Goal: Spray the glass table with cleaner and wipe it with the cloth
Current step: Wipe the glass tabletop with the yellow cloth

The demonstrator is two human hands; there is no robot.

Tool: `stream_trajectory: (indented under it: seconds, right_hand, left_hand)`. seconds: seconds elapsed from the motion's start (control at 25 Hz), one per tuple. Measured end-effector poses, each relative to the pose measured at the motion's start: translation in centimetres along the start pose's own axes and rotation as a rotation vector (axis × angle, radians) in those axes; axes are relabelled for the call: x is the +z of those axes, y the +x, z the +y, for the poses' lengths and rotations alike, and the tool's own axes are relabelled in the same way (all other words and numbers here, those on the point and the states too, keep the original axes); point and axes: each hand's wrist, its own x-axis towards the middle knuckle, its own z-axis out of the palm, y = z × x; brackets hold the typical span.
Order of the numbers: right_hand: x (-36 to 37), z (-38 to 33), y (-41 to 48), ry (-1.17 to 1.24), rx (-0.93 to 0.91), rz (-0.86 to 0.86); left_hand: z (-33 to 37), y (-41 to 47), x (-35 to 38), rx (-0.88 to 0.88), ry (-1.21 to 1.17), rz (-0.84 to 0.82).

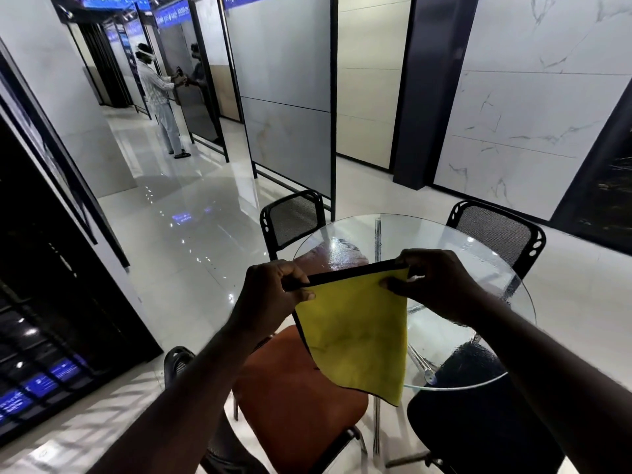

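Note:
A yellow cloth (pixel 355 333) with a black edge hangs in the air above the near left part of the round glass table (pixel 437 234). My left hand (pixel 270 299) pinches its upper left corner. My right hand (pixel 434 285) pinches the upper right corner, so the black top edge is stretched between them. The cloth's lower part droops over the table's rim. Fine droplets speckle the glass near its middle and right side. No spray bottle is in view.
A chair with an orange seat (pixel 297 398) stands under the cloth. Two black mesh chairs (pixel 294 217) (pixel 496 234) stand at the table's far side, and a black seat (pixel 478 422) at the near right. Another person (pixel 160 97) stands far down the aisle by tile display panels.

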Motion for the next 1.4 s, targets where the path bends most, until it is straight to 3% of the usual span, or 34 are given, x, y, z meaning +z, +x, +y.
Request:
stream_trajectory:
  seconds: [0.16,0.32,0.6,0.72,0.8,0.88,1.0,1.16,1.4]
  right_hand:
    - [-0.8,-0.3,-0.5,0.102,0.026,-0.085]
    - [-1.3,0.4,-0.7,0.079,0.047,0.014]
    - [-0.8,2.6,-2.4,0.463,0.206,0.061]
    - [-1.9,1.6,-1.5,0.601,0.186,0.084]
    - [-3.6,0.1,0.7,0.729,0.093,0.249]
    - [-4.5,-0.2,2.3,0.869,0.041,0.254]
    - [-0.6,2.7,0.4,0.716,0.296,-0.046]
    - [3.0,6.0,-2.2,0.718,0.458,0.079]
    - [1.0,5.9,-1.6,0.743,0.503,0.013]
  left_hand:
    - [0.2,0.4,-0.3,-0.06,-0.077,0.028]
    - [0.1,0.7,0.2,-0.097,-0.189,0.017]
    - [-0.7,-0.2,2.0,-0.202,-0.388,0.014]
    - [1.2,1.1,1.6,-0.161,-0.411,0.032]
    - [3.2,3.7,0.3,-0.082,-0.631,0.098]
    - [2.9,5.9,-0.3,-0.007,-0.829,-0.014]
    - [-0.8,2.8,3.8,-0.156,-0.669,-0.412]
    - [-4.0,-0.6,9.8,-0.191,-0.472,-0.257]
    - [-3.5,1.4,8.9,-0.423,-0.832,-0.283]
